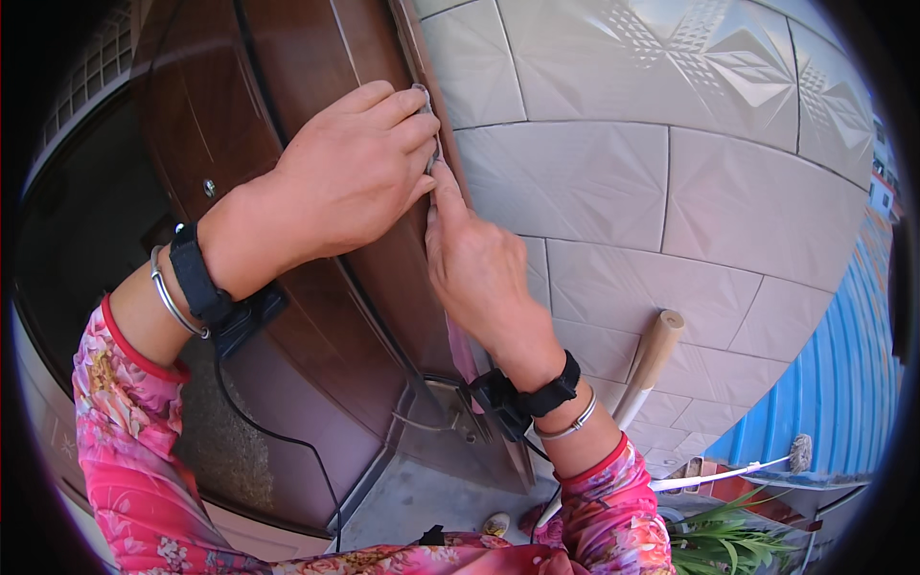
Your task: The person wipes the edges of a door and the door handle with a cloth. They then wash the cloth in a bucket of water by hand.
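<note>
My left hand [356, 162] is raised against the brown door frame [444, 115], its fingers closed around a thin greyish piece [433, 147], perhaps folded cloth or film. Just below it, my right hand [481, 269] points its index finger up and touches the lower end of that piece. The other right fingers are curled, and what lies under them is hidden. A pink strip [460, 345] hangs down beneath the right hand, along the frame. Left of the hands is a dark brown door panel [309, 65] with a round metal lock cylinder [208, 188].
Pale relief wall tiles [575, 180] adjoin the frame on the right. A wooden-ended pole [658, 345] leans there. Farther out are a mop head [800, 453] on a white handle, a blue corrugated roof [826, 381] and a green plant [733, 535]. A black cable [273, 435] hangs from my left wrist.
</note>
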A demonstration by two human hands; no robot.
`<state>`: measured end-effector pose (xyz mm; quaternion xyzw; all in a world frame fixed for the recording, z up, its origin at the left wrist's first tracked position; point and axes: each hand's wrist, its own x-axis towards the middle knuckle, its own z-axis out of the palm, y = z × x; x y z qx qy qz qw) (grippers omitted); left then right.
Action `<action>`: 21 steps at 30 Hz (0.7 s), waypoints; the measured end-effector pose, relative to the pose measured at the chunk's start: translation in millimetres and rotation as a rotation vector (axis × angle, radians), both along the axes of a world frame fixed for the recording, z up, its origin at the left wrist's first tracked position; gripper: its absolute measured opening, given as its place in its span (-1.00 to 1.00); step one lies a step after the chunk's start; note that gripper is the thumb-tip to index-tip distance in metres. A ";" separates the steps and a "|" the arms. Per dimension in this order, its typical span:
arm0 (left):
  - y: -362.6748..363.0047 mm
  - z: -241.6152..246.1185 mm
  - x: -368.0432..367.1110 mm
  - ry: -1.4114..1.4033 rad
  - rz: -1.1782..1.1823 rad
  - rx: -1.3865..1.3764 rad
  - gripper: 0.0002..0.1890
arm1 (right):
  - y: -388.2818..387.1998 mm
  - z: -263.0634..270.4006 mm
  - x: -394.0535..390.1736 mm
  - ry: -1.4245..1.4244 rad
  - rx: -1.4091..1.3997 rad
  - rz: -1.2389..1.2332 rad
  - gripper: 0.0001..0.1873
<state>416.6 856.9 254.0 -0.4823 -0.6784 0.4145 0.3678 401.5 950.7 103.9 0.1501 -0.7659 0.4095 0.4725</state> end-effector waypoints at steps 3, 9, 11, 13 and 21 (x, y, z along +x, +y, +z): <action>0.2 2.2 -3.5 -0.028 0.015 -0.006 -0.64 | 4.0 8.2 -1.9 0.079 -0.036 0.007 -0.52; -4.3 2.1 -6.5 -0.143 -0.122 0.049 -0.62 | 4.2 -9.4 -6.9 -0.010 0.014 -0.024 -0.48; -7.0 5.1 -9.9 -0.101 -0.058 0.064 -0.61 | 2.7 -10.4 -10.1 0.021 0.013 -0.034 -0.47; -6.1 6.1 -7.3 -0.045 -0.082 0.045 -0.62 | 2.5 -9.7 -9.3 0.051 0.015 -0.032 -0.47; -1.6 11.3 0.6 0.096 0.004 0.004 -0.67 | -1.6 -5.3 -2.7 0.069 -0.081 -0.004 -0.53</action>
